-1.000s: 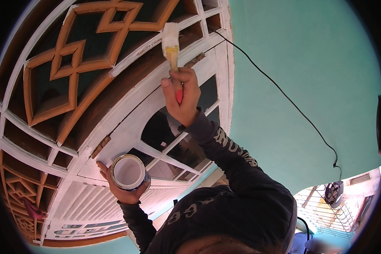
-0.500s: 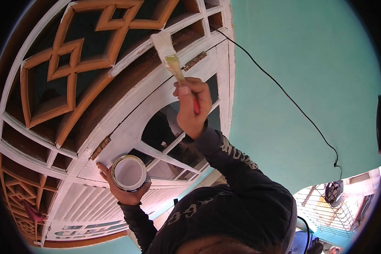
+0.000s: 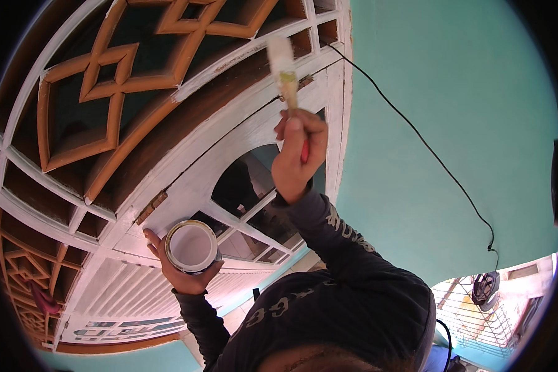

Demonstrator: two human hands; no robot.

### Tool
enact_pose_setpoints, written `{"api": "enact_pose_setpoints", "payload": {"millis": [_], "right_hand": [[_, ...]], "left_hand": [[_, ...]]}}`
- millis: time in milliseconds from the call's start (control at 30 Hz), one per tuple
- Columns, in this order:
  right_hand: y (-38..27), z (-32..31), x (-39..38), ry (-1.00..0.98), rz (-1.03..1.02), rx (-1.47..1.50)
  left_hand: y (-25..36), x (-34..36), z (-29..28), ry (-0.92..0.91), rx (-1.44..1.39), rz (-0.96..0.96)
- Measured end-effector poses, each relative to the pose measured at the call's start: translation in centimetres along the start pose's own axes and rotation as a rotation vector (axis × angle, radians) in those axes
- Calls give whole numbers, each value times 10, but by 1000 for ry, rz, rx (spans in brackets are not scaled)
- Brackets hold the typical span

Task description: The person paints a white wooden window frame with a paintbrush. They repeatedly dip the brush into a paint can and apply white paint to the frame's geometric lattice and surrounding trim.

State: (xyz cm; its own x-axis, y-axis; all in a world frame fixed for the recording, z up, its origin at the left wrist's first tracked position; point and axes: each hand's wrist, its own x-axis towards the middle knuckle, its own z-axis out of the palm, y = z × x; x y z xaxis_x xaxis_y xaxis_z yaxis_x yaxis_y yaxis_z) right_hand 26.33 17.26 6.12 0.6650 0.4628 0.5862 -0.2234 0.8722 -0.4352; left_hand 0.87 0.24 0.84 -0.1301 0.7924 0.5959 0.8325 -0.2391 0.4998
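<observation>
In the head view my right hand [image 3: 297,155] grips the handle of a paintbrush [image 3: 289,80], whose bristles carry white paint and are raised, blurred, near a white strip below the brown diamond lattice [image 3: 121,115]. Whether the bristles touch the wood I cannot tell. My left hand [image 3: 191,279] holds a round open can of white paint [image 3: 192,248] lower left, by the white door [image 3: 229,118] with glass panes and brown hinges.
A pale turquoise wall [image 3: 452,93] fills the right, with a black cable [image 3: 428,144] hanging down it to a dark object [image 3: 485,289] in front of a wire grille at lower right. A second brown lattice [image 3: 25,273] is at the left, with a red cloth [image 3: 43,301].
My right hand and brush first dropped and tilted, then moved right, with the brush rising again. The can stays in my left hand, shifted slightly.
</observation>
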Motion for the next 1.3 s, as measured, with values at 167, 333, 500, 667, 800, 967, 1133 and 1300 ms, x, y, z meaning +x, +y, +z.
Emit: {"api": "enact_pose_setpoints", "payload": {"millis": [167,333,500,667,800,967,1133,1300], "right_hand": [[8,6,-9,-189,-46,-120],[-5,-12,-13,-62,13,72],[1,-2,-6,-80,59,-24],[-1,-10,-24,-143,-28,-50],[-1,-10,1,-15,128,-62],[-4,-12,-18,-294,-22,-59],[-4,-29,23,-2,56,-120],[5,-30,28,-245,-6,-173]], "left_hand": [[-1,1,0,-7,37,26],[-1,2,0,-7,41,39],[9,6,-1,-61,6,6],[5,4,-2,-30,35,54],[4,5,0,-19,-8,37],[1,5,-1,-28,-5,48],[-7,0,-1,12,23,77],[-11,1,5,-13,-74,10]]}}
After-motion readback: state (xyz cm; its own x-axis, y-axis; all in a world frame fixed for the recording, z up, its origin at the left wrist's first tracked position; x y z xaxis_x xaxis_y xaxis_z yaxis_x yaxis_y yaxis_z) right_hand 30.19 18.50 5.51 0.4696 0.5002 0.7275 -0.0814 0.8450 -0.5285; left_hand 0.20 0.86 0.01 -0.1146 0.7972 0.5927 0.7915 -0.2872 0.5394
